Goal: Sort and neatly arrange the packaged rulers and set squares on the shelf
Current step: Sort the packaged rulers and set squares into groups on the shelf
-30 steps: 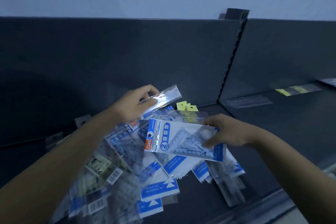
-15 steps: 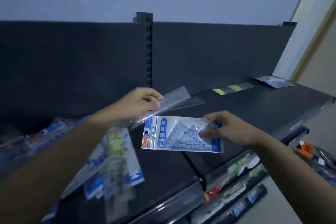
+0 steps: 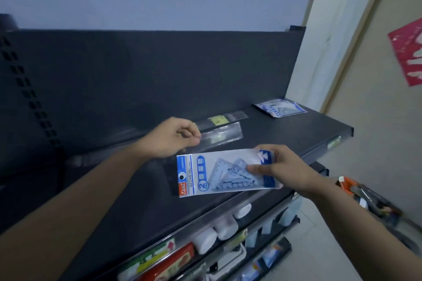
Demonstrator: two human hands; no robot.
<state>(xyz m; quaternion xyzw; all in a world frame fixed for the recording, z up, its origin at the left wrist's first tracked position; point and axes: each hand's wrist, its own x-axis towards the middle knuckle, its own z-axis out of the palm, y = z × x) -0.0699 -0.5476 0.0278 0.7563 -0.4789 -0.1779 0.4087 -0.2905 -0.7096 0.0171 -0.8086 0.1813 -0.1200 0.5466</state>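
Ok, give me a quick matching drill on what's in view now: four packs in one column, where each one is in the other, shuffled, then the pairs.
Things:
1. GEOMETRIC set-square pack
2. clear ruler sleeve
3. second set-square pack
4. yellow-labelled ruler pack

Places:
A. lying at the far right end of the shelf
B. pinched by the left hand
C. lying on the shelf near the back panel
D. held by the right hand

Pairs: 1-D, 2-B, 3-A, 4-C.
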